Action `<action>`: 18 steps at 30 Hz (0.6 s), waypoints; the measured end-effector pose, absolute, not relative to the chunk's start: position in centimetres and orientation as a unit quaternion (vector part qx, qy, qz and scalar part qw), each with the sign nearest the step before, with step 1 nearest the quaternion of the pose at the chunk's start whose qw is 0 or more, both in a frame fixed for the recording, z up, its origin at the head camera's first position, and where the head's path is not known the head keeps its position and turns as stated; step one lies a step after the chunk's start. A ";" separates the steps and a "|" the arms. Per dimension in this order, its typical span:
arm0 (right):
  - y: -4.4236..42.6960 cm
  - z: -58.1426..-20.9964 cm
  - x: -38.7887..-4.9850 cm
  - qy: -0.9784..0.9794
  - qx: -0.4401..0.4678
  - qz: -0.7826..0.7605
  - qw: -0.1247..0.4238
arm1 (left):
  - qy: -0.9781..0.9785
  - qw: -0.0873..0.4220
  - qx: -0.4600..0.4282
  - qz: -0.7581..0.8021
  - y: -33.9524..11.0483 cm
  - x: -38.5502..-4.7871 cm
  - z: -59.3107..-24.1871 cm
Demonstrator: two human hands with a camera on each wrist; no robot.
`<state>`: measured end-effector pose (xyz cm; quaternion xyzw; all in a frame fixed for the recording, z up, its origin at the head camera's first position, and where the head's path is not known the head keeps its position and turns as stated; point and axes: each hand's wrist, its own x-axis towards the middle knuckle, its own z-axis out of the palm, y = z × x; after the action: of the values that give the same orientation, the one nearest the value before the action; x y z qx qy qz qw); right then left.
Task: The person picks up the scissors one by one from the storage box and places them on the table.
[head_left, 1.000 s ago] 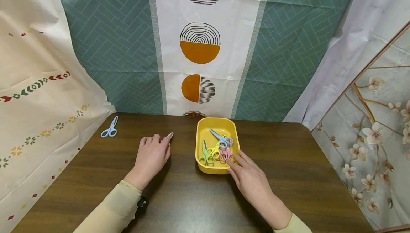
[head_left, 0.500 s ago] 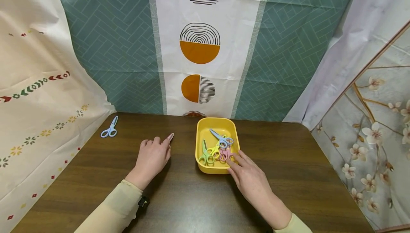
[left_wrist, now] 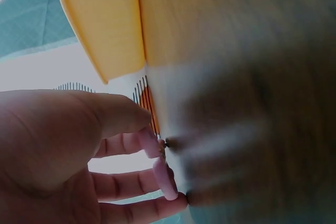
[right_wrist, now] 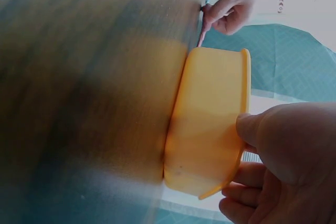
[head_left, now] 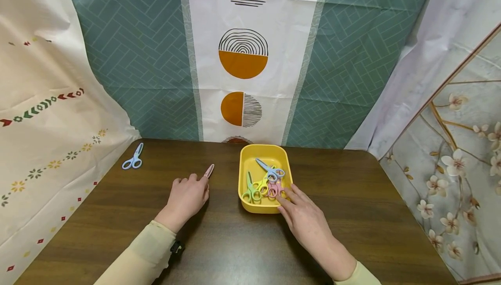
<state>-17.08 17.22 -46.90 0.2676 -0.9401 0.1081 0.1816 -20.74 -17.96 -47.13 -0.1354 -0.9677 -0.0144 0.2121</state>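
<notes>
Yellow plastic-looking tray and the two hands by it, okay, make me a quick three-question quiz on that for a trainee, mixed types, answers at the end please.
1. Where does the person's right hand touch the yellow, round-cornered tray? A: far left corner. B: near right corner. C: middle of the far edge.
2. What colour are the small plastic-looking scissors in the left hand?
3. True or false: every pair of scissors in view lies inside the tray.

Key: 1. B. 2. Pink. 3. False: light blue, round-handled scissors lie on the brown, wood-grained table.
</notes>
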 end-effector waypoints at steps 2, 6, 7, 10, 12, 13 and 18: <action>17.2 -46.9 -17.1 -0.940 0.267 0.108 0.181 | -0.972 0.192 -0.131 -0.014 -17.9 -20.7 -47.1; 17.2 -46.9 -17.1 -0.940 0.267 0.109 0.184 | -0.979 0.163 -0.123 -0.006 -17.8 -20.7 -47.0; 17.2 -46.9 -17.1 -0.939 0.268 0.109 0.187 | -0.980 0.160 -0.122 -0.002 -17.8 -20.7 -47.0; 17.3 -47.0 -17.1 -0.936 0.271 0.112 0.195 | -0.980 0.157 -0.122 0.007 -17.7 -20.6 -46.9; 17.3 -47.0 -17.0 -0.934 0.273 0.114 0.200 | -0.980 0.157 -0.122 0.010 -17.7 -20.6 -46.9; 17.3 -47.0 -17.0 -0.933 0.274 0.115 0.201 | -0.980 0.157 -0.122 0.010 -17.7 -20.5 -46.9; 17.3 -47.0 -17.0 -0.934 0.273 0.116 0.199 | -0.982 0.144 -0.120 0.003 -17.7 -20.5 -46.7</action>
<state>-16.97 17.33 -47.03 0.2727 -0.9340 0.1157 0.1995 -20.48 -17.66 -46.71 -0.1195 -0.9823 0.0033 0.1444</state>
